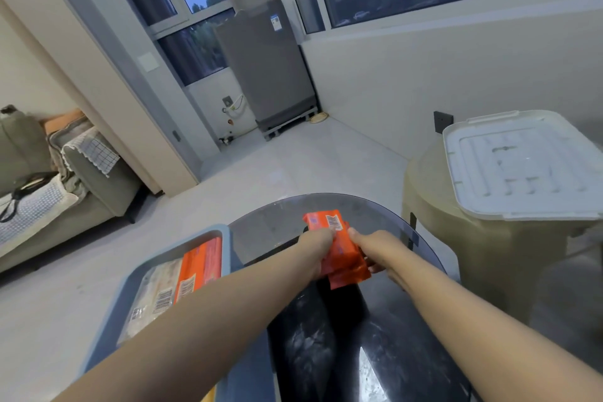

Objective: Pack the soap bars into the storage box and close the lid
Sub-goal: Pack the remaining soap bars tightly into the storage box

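Both hands grip a stack of orange-wrapped soap bars (339, 245) above the dark glass tabletop (270, 222): the left hand (315, 246) clasps its left side, the right hand (375, 246) its right. Just to the left sits the grey storage box (107, 313), open, with orange and pale soap bars (182, 281) lying inside. Its white lid (522, 166) rests on a beige stool (434, 206), well apart to the right.

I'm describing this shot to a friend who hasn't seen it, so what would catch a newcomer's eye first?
First, the stack of orange-wrapped soap bars at the centre, gripped between the left hand and right hand above the dark glass table. Next, more soap bars lie in the open blue-grey storage box at lower left. The white lid rests on a beige stool at right.
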The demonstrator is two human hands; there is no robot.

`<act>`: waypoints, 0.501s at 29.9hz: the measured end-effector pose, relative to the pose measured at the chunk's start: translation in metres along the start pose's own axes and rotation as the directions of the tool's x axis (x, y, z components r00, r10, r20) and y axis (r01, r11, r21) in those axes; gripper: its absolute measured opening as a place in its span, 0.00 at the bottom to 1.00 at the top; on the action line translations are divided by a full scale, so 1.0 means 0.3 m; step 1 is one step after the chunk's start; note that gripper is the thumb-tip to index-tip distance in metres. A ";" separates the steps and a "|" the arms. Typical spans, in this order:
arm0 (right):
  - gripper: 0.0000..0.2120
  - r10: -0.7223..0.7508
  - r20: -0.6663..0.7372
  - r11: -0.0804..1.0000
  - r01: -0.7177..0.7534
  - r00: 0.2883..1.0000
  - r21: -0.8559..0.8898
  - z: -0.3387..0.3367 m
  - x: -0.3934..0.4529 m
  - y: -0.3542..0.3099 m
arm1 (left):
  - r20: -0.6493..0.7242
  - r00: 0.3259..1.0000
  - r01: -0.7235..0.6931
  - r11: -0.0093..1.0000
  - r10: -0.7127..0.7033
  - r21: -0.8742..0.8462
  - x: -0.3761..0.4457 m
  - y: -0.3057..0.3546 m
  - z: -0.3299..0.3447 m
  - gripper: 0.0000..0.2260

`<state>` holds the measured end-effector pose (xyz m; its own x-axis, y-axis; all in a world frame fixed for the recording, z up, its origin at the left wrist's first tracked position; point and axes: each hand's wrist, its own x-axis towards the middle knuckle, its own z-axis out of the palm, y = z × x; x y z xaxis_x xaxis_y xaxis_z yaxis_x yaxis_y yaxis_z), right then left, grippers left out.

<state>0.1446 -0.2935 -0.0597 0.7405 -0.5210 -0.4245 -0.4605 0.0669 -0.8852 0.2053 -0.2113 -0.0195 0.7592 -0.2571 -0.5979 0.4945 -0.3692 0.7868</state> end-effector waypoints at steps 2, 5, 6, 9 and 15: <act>0.21 -0.005 -0.002 0.997 0.005 1.000 0.076 -0.005 -0.019 0.008 | -0.015 1.000 -0.027 0.999 0.027 -0.044 -0.026 -0.006 -0.005 0.11; 0.23 -0.010 0.015 0.971 0.006 1.000 0.239 -0.025 -0.052 0.007 | -0.039 0.997 -0.071 0.997 0.069 -0.035 -0.065 0.009 -0.017 0.04; 0.24 -0.018 0.015 0.960 0.013 1.000 0.280 -0.034 -0.065 -0.001 | -0.036 0.995 -0.090 0.995 0.089 -0.030 -0.082 0.016 -0.022 0.04; 0.23 -0.081 0.037 0.938 0.063 0.996 0.340 -0.059 -0.110 -0.042 | -0.027 0.990 -0.136 0.990 0.135 -0.038 -0.156 0.034 -0.038 0.04; 0.16 -0.321 0.062 0.877 0.272 0.945 0.396 -0.048 -0.243 -0.109 | -0.033 0.953 -0.302 0.950 0.300 -0.083 -0.304 0.044 -0.138 0.12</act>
<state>0.0987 -0.2699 0.0030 0.8777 -0.4615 -0.1290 -0.0089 0.2535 -0.9673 0.1602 -0.1558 0.0517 0.8862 -0.3266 -0.3288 0.2758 -0.1985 0.9405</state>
